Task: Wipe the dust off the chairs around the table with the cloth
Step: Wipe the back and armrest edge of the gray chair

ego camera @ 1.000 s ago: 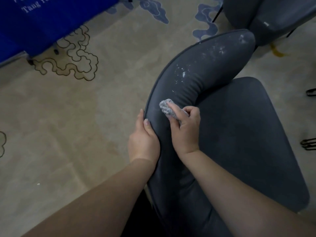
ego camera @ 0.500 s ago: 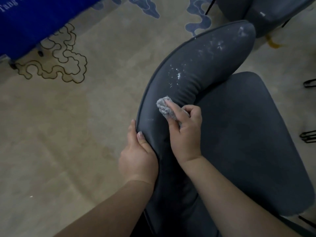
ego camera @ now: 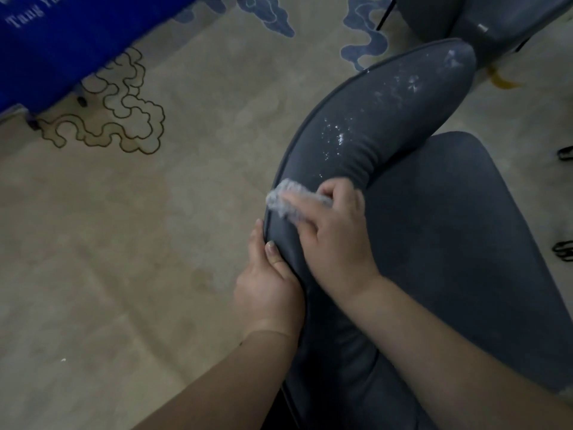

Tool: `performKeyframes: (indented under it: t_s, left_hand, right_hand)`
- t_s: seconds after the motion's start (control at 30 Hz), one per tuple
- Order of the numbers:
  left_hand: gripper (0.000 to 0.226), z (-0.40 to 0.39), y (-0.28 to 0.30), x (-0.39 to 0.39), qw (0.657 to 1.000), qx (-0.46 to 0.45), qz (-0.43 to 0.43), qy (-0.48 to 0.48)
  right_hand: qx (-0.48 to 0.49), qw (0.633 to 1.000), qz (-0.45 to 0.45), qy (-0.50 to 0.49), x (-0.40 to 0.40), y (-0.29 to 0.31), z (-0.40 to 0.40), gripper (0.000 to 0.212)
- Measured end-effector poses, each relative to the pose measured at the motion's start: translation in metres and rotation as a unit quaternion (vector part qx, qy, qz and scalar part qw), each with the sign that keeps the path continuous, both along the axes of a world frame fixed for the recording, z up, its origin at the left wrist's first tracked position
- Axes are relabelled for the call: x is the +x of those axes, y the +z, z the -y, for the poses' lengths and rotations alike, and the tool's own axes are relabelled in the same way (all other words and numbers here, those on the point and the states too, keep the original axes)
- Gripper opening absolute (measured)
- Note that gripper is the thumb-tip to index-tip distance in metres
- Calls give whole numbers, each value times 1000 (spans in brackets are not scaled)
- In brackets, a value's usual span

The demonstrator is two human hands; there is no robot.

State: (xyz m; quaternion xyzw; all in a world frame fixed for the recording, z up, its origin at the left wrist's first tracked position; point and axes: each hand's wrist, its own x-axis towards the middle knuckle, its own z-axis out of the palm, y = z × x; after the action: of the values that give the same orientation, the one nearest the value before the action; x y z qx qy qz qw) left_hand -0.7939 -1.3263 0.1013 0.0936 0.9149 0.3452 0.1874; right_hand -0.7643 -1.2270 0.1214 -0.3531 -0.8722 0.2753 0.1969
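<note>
While the left hand (ego camera: 269, 283) grips the outer edge of the chair back (ego camera: 366, 125), its thumb lying on the padded top and its fingers curled around the rim, the right hand (ego camera: 333, 240) presses a small crumpled cloth (ego camera: 286, 201) against the same padding just beyond the left thumb. The right hand's fingers are closed over the cloth, the forefinger stretched along the top of it; the cloth and fingertips are blurred. The two hands sit close together, nearly touching, with the right wrist crossing over the chair back near the left hand's knuckles.

Past the cloth, further from both hands, white dust (ego camera: 338, 136) speckles the dark grey padding, and more pale smears (ego camera: 409, 83) lie near the far tip of the curved back. To the right of the right hand spreads the chair's seat (ego camera: 459, 243), dark grey too. Beyond the dusty tip stands a second chair (ego camera: 459, 17), only partly in view. To the left of the left hand is beige carpet (ego camera: 124, 243) with looping outlines and blue cloud shapes, and far off in that direction hangs a blue table cover (ego camera: 62, 48) with white lettering.
</note>
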Motion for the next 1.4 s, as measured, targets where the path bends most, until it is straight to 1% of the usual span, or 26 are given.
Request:
performKeyframes:
  t_s: [0.07, 0.13, 0.2, 0.27, 0.37, 0.43, 0.53, 0.6, 0.73, 0.83, 0.9, 0.97, 1.03, 1.13, 1.2, 1.27, 1.33, 1.4]
  left_hand:
    - [58, 0, -2, -1, 1000, 6, -2, 6]
    - [59, 0, -4, -1, 1000, 23, -5, 13]
    - [57, 0, -4, 0, 999, 28, -12, 17]
    - [57, 1, -2, 2, 999, 31, -16, 19]
    - [49, 1, -3, 2, 999, 36, 3, 21]
    - [50, 1, -2, 2, 999, 34, 1, 19]
    - [52, 0, 3, 2, 999, 30, 5, 18]
    - [51, -1, 4, 2, 1000, 21, 7, 18]
    - [49, -2, 7, 3, 1000, 13, 13, 15]
    - [45, -1, 8, 3, 1000, 12, 17, 17]
    - [45, -2, 9, 3, 1000, 10, 14, 16]
    - [44, -2, 9, 3, 1000, 11, 14, 13]
    - [44, -2, 8, 3, 1000, 19, 15, 15]
    - [45, -2, 7, 4, 999, 25, 17, 14]
    - [45, -1, 6, 4, 1000, 22, 14, 12]
    - [44, -1, 6, 4, 1000, 16, 12, 14]
    - [44, -1, 7, 4, 1000, 10, 6, 8]
    - [44, -1, 9, 4, 1000, 9, 3, 4]
  right_hand:
    - [-5, 999, -24, 25, 16, -1, 21, 30]
    - [-2, 999, -30, 33, 17, -3, 19, 28]
    - [11, 1000, -20, 7, 3, -6, -1, 26]
    - [22, 999, -20, -36, -13, -8, -23, 30]
    - [9, 997, -39, -69, -20, -11, -36, 34]
    - [19, 996, -62, -61, -7, -16, -23, 34]
    - [21, 996, -83, -24, 19, -21, 3, 34]
    - [22, 997, -76, -5, 20, -22, -5, 33]
    - [22, 996, -72, -41, -4, -22, -41, 34]
    - [12, 995, -84, -50, 2, -25, -32, 35]
    - [3, 994, -100, -33, 16, -26, -17, 34]
    - [-14, 993, -114, -15, 22, -26, -20, 33]
    - [-19, 992, -119, -45, 12, -24, -45, 35]
    - [-34, 981, -132, -139, -20, -20, -96, 37]
    - [-37, 981, -87, -171, -37, -21, -115, 37]
    - [-21, 985, -63, -160, -40, -24, -108, 36]
    - [8, 990, -80, -117, -28, -27, -83, 34]
    - [13, 992, -101, -70, -10, -31, -56, 35]
